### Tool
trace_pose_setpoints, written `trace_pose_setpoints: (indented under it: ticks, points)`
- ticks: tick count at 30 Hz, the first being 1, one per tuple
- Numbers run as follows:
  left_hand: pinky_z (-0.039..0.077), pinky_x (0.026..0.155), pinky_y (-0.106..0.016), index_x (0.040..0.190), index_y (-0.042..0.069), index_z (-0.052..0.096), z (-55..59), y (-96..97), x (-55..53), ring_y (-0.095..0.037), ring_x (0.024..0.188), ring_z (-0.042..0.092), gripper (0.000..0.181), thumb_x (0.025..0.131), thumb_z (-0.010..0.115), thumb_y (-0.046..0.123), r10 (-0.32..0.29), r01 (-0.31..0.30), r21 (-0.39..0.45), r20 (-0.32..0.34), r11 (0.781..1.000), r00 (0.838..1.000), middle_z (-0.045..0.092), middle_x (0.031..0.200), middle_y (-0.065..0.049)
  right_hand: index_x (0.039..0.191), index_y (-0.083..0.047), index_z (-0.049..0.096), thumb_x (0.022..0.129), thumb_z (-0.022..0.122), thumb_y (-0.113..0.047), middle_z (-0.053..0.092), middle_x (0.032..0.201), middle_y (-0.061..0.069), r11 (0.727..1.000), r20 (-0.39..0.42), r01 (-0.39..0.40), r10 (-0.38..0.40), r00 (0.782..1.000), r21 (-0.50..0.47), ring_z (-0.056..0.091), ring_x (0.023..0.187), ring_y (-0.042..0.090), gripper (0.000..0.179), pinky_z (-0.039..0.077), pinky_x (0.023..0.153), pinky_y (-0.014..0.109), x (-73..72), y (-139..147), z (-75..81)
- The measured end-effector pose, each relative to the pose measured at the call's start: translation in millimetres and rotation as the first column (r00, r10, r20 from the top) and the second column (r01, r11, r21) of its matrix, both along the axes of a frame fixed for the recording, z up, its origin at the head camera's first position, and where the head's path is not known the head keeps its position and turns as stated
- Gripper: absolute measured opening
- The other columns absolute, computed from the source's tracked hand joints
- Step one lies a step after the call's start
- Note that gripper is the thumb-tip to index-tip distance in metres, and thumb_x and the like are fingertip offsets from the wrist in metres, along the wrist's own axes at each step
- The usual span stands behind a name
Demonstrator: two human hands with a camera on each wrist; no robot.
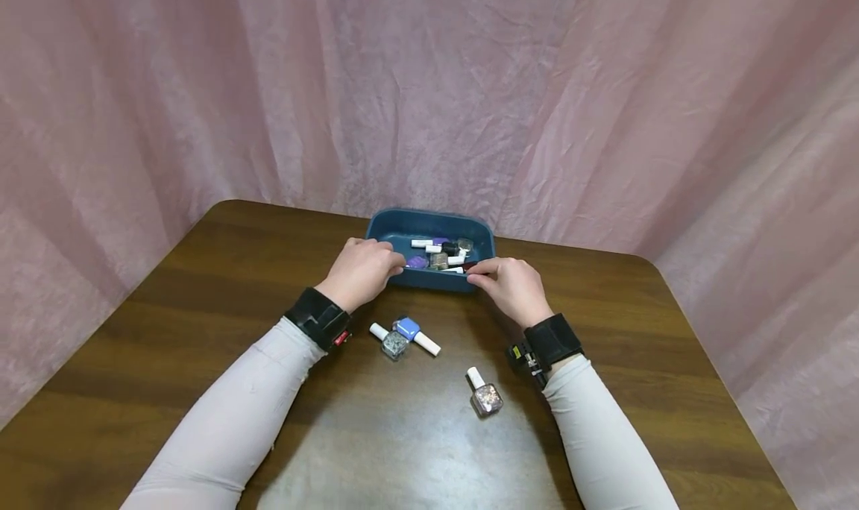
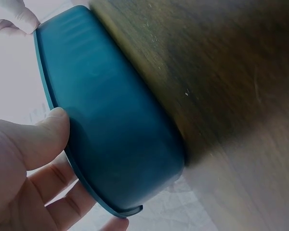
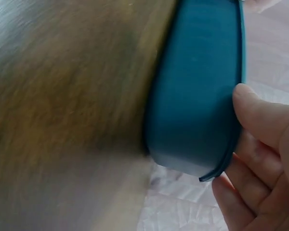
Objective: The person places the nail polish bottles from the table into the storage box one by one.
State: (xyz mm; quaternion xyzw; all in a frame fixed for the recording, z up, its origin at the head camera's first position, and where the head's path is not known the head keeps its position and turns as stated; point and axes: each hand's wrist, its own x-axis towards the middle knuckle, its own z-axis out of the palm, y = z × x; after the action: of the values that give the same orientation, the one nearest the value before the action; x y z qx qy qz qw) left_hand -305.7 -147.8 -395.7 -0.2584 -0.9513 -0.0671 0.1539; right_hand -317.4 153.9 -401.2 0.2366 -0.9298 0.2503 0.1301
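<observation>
A teal plastic bin (image 1: 432,280) sits toward the table's far edge, holding several nail polish bottles in a loose heap. My left hand (image 1: 365,270) grips its near rim at the left, thumb (image 2: 55,127) on the outer wall and fingers over the edge. At the right end my right hand (image 1: 515,288) pinches the same rim, its thumb (image 3: 248,98) against the outside. Inside the bin lie a purple bottle (image 1: 417,262), a glittery bottle (image 1: 439,261) and others with white or black caps.
On the brown wooden table (image 1: 235,286), nearer than the bin, lie a blue nail polish bottle (image 1: 406,328), a silver glitter one (image 1: 394,344) touching it, and a rose glitter one (image 1: 486,400) to the right. Pink curtains (image 1: 436,85) hang behind the table.
</observation>
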Motion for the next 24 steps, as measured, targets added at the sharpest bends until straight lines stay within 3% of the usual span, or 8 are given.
trace_pose_setpoints:
  ticks: [9,24]
  points:
    - [0.053,0.096,-0.061,0.103,0.018,0.085,-0.2,-4.7,-0.8,-0.03,0.091,0.073,0.009,0.106,0.077,0.02,0.005,-0.005,0.002,0.0,1.0,1.0,0.074,0.093,-0.004,0.112,-0.017,0.089,0.099,0.085,-0.027,0.084,0.112,0.003,1.0,0.013,-0.002,0.002,1.0,0.019,0.078,0.105,0.03,0.018,0.057,0.084,0.052,-2.4,-5,1.6]
    - [0.052,0.102,-0.061,0.112,0.017,0.086,1.5,-17.7,-18.1,-0.028,0.096,0.072,0.012,0.108,0.075,0.021,-0.018,0.019,-0.013,0.037,1.0,0.999,0.075,0.097,-0.003,0.112,-0.017,0.089,0.099,0.085,-0.029,0.084,0.111,0.004,1.0,0.009,0.02,-0.02,1.0,0.023,0.078,0.105,0.034,0.018,0.057,0.083,0.053,-13.8,-17,4.3]
